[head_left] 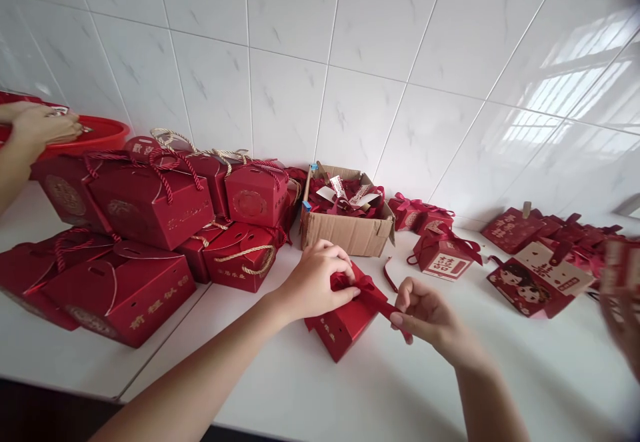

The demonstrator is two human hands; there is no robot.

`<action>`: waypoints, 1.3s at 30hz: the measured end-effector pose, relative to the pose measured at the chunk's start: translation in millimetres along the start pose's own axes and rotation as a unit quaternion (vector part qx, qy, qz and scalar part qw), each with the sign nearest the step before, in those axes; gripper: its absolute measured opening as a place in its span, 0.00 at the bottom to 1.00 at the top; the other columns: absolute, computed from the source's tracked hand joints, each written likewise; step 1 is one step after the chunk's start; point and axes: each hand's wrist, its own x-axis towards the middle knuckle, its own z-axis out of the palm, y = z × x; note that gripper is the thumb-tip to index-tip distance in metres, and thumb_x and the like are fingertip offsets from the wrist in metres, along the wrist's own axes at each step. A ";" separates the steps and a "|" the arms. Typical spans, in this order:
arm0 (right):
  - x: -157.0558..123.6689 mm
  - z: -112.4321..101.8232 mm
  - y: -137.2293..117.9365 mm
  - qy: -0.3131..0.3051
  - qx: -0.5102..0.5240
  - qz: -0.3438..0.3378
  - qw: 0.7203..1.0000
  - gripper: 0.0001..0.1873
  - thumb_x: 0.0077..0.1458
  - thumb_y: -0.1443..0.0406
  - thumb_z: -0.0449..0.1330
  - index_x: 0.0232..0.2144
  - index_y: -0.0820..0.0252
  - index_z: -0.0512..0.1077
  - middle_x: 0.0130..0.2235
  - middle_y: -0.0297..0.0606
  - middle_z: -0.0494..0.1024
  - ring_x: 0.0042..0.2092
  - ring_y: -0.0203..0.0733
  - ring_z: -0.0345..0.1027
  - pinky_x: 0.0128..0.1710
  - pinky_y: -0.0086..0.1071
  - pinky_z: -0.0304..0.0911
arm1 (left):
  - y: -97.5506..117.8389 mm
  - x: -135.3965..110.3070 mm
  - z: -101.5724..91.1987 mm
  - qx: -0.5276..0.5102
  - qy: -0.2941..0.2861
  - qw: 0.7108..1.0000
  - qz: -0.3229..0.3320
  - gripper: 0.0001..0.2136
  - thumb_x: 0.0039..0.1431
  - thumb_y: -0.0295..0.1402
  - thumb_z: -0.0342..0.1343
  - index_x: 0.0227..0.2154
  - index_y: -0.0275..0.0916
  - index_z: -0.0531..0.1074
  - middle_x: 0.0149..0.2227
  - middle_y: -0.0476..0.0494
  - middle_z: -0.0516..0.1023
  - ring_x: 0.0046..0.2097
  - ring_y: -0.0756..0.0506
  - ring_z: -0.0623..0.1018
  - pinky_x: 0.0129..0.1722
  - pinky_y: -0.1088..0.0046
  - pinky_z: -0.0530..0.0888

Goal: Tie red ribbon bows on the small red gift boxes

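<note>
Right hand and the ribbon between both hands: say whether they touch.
Touching: the head view shows the right hand pinching the red ribbon, with no gap.

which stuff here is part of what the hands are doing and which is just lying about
In use:
- box on the counter
- ribbon on it, gripped by left hand and right hand

Apparently just lying about:
- rope-handled boxes
- carton, perhaps supplies
- ribboned box
- tub

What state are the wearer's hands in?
Left hand: closed, pinching red ribbon atop the red box.
Right hand: closed, holding a length of that ribbon.
</note>
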 end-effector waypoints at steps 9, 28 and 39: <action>-1.4 -9.1 5.7 -0.003 0.019 -0.036 0.999 0.18 0.48 0.64 0.66 0.26 0.57 0.57 0.22 0.25 0.64 0.20 0.27 0.61 0.17 0.20 0.52 | -3.4 0.2 -0.1 -0.001 -0.015 1.000 -0.007 0.05 0.50 0.37 0.61 0.28 0.43 0.75 0.40 0.49 0.76 0.48 0.41 0.68 0.50 0.59 0.62; 21.7 0.6 13.2 0.291 0.044 -0.054 0.954 0.29 0.55 0.41 0.46 0.27 0.58 0.72 0.15 0.30 0.61 0.20 0.36 0.56 0.23 0.31 0.54 | -9.1 1.9 -6.1 -0.110 0.033 0.988 -0.107 0.15 0.52 0.49 0.55 0.25 0.41 0.69 0.38 0.46 0.73 0.48 0.40 0.69 0.53 0.61 0.63; 24.0 17.1 13.4 0.265 -0.073 -0.068 0.959 0.18 0.51 0.51 0.60 0.38 0.56 0.74 0.40 0.38 0.75 0.41 0.43 0.67 0.40 0.34 0.61 | -8.4 4.8 -5.6 -0.171 -0.036 0.973 -0.151 0.15 0.48 0.48 0.59 0.25 0.39 0.73 0.44 0.44 0.74 0.50 0.40 0.71 0.52 0.64 0.64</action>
